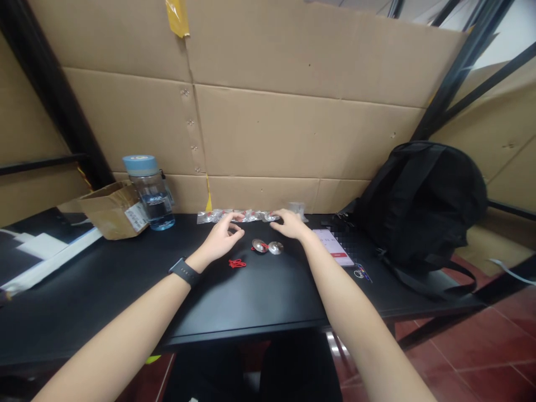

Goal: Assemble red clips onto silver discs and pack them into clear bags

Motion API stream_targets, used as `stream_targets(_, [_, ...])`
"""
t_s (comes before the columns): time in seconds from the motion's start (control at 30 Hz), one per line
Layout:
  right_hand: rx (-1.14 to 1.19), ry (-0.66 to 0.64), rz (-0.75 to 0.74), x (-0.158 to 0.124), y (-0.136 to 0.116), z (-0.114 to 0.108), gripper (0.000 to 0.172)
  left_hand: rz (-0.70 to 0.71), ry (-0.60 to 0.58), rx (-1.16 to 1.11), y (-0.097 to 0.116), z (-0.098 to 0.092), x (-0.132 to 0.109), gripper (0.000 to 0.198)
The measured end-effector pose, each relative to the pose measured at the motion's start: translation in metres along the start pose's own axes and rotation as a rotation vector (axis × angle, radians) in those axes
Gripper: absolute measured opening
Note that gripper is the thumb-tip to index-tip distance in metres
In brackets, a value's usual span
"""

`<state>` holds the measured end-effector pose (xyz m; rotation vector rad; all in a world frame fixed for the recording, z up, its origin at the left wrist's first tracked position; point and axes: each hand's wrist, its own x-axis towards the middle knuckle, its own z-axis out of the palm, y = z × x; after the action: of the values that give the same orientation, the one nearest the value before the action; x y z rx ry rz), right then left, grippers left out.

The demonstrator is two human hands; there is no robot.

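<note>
A row of small clear packets (234, 216) with red and silver contents lies along the back of the black table (251, 296). My left hand (221, 237) reaches toward that row, fingers curled loosely and apart, holding nothing. My right hand (288, 223) rests at the right end of the row, fingers stretched flat onto a packet. Between my hands lie two small round silver pieces (267, 246) side by side. A bit of red cord (237, 263) lies just in front of my left hand. A black watch (184, 272) is on my left wrist.
A clear water bottle with a blue lid (149, 192) and an open cardboard box (111, 209) stand at the back left. A phone (335, 246) and a black backpack (419, 206) are on the right. Cardboard sheets (293, 111) wall the back.
</note>
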<state>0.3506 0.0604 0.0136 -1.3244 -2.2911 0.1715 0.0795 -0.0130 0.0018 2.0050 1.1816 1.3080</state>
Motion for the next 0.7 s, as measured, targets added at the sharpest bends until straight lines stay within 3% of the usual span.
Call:
stream_targets(0.1, [0.268, -0.229, -0.209, -0.004, -0.025, 0.000, 0.044, 0.016, 0.007, 0.016, 0.000, -0.001, 0.001, 0.032])
stream_targets(0.23, [0.327, -0.263, -0.212, -0.010, -0.042, 0.004, 0.052, 0.027, 0.005, 0.041, -0.003, -0.002, 0.002, 0.028])
stream_targets(0.33, [0.317, -0.299, -0.235, -0.011, -0.042, 0.010, 0.044, 0.031, -0.006, 0.048, -0.004, -0.003, 0.002, 0.025])
stream_targets(0.53, [0.394, -0.181, -0.163, -0.012, -0.040, 0.019, 0.050, 0.080, -0.043, 0.177, -0.003, -0.005, 0.000, 0.018])
stream_targets(0.7, [0.882, -0.124, -0.116, -0.013, -0.055, 0.020, 0.064, 0.166, -0.039, 0.254, 0.006, -0.004, -0.002, 0.025])
